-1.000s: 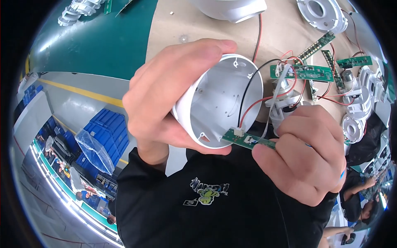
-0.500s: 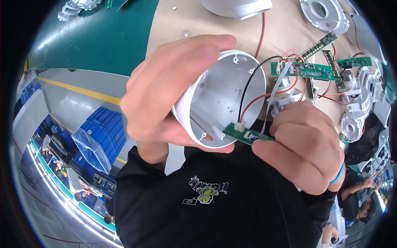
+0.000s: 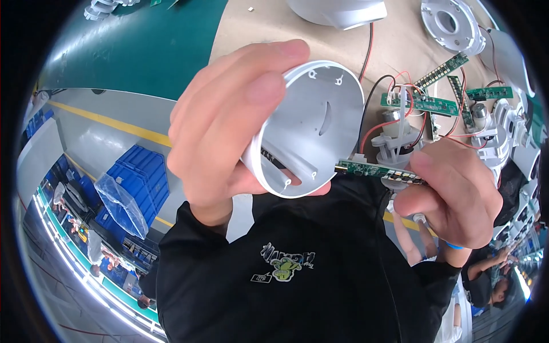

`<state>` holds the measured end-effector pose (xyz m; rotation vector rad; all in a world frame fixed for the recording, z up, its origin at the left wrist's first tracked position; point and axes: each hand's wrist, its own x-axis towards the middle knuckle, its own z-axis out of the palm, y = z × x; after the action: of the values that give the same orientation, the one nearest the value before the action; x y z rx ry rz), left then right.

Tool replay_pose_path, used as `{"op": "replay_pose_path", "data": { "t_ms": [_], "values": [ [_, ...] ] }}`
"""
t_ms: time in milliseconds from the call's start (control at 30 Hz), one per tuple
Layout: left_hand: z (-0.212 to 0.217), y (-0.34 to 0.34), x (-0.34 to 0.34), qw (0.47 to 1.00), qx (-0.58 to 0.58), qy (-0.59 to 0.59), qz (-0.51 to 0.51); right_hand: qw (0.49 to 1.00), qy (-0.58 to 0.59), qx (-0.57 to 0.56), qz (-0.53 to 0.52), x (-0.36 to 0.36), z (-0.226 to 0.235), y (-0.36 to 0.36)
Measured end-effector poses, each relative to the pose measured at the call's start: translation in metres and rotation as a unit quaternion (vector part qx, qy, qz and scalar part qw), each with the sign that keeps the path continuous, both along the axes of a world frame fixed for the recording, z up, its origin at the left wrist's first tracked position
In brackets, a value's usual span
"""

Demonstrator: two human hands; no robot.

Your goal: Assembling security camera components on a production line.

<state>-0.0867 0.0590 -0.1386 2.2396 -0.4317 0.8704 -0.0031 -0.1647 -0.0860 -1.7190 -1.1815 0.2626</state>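
Observation:
My left hand (image 3: 226,117) is wrapped round a white cylindrical housing (image 3: 334,123), its open mouth tilted toward me. Posts and a slot show on the inner wall. Between the thumb and fingers of my right hand (image 3: 457,194) is a narrow green circuit board (image 3: 377,170), held by its right end. The board's left end lies at the housing's lower right rim; whether they touch I cannot tell. Red and black wires run up from it to a second green board (image 3: 426,103), which rests by a white motor bracket (image 3: 394,140).
Several LED strip boards (image 3: 440,70) and wires lie at the right beside another white motor part (image 3: 483,120). A white ring (image 3: 452,26) and a white rounded shell (image 3: 337,11) sit at the far side. Blue crates (image 3: 137,177) stand on the floor at left.
My right hand has drawn the small board rightward out of the housing's mouth and turned it edge-on, LED side showing. The housing has shifted slightly left and rotated in my left hand.

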Motion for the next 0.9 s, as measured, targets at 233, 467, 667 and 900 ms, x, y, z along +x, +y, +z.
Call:
{"op": "replay_pose_path", "data": {
  "t_ms": [233,467,667,900],
  "values": [
    [-0.002,0.016,-0.011,0.997,0.059,-0.03,-0.045,0.987,0.131,-0.081,0.04,-0.001,0.008,0.004],
    [-0.015,0.002,-0.017,0.988,0.11,-0.082,0.065,0.995,0.046,-0.086,0.034,-0.01,0.011,0.004],
    [-0.015,-0.011,-0.021,0.968,0.165,-0.08,0.171,0.983,0.055,-0.167,0.046,-0.005,0.02,0.0],
    [-0.02,-0.012,-0.019,0.958,0.156,-0.081,0.226,0.958,0.236,-0.159,-0.045,-0.016,0.009,0.016]
  ]
}}
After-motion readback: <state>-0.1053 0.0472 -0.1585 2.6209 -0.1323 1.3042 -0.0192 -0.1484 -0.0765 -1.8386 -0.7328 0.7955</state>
